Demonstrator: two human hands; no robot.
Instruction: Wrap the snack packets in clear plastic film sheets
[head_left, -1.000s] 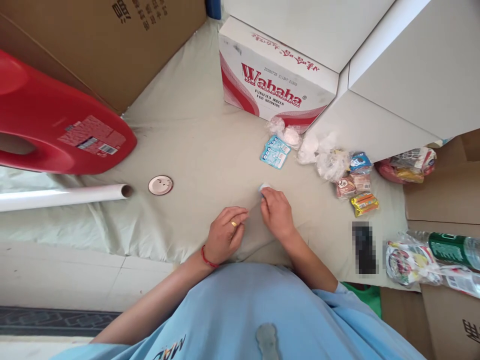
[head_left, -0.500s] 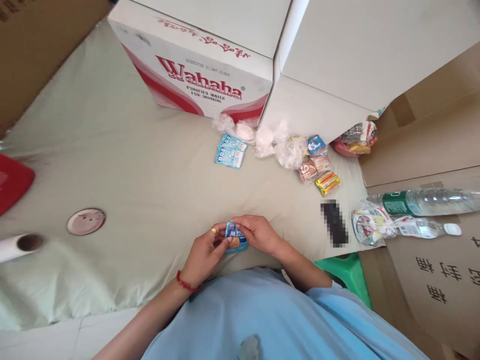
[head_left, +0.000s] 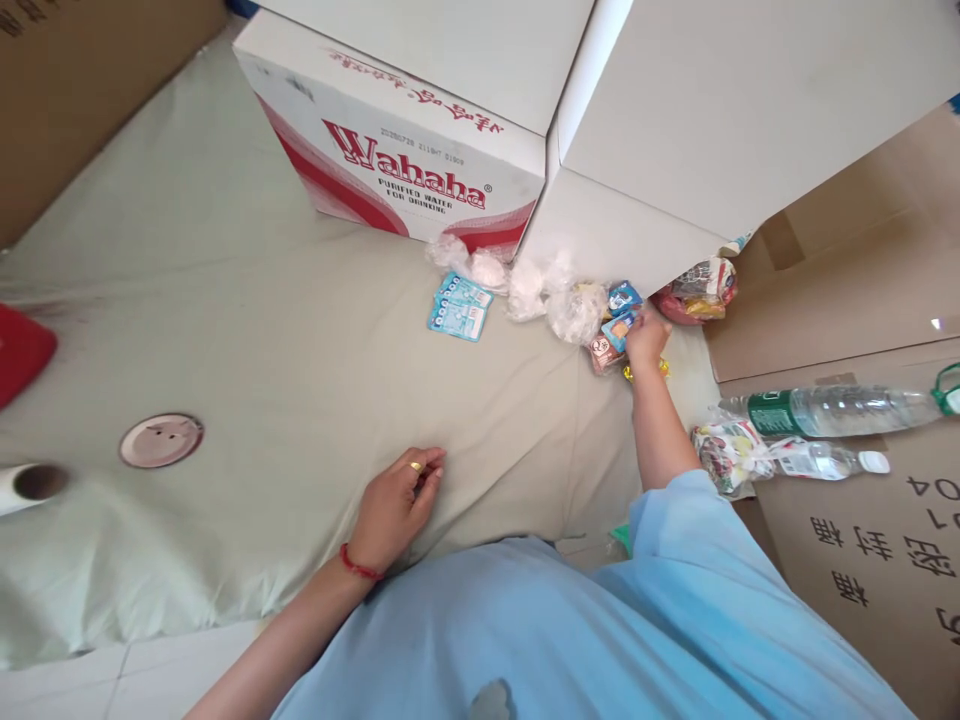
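My right hand [head_left: 649,340] reaches to the far right and pinches a small blue snack packet [head_left: 619,330] at its edge. Beneath that packet lie brown-wrapped snacks [head_left: 602,352]. A blue wrapped snack [head_left: 623,297] is just beyond, and a yellow-wrapped snack [head_left: 634,370] is partly hidden by my hand. My left hand [head_left: 396,508] rests on the cloth near my body, fingers loosely bent, thumb a little apart, holding nothing. Light-blue packets [head_left: 459,308] lie farther off, in front of the Wahaha box.
The Wahaha carton [head_left: 405,180] and white boxes [head_left: 637,210] stand at the back. Clear plastic bags [head_left: 529,287] lie before them. At right are a large water bottle [head_left: 847,411], a smaller bottle [head_left: 825,460] and a cardboard box [head_left: 870,540]. A round lid-like disc [head_left: 162,441] sits left.
My right hand has carried the blue snack packet away from my left hand, forward and right to the snack pile. My left hand has let go and shifted slightly left.
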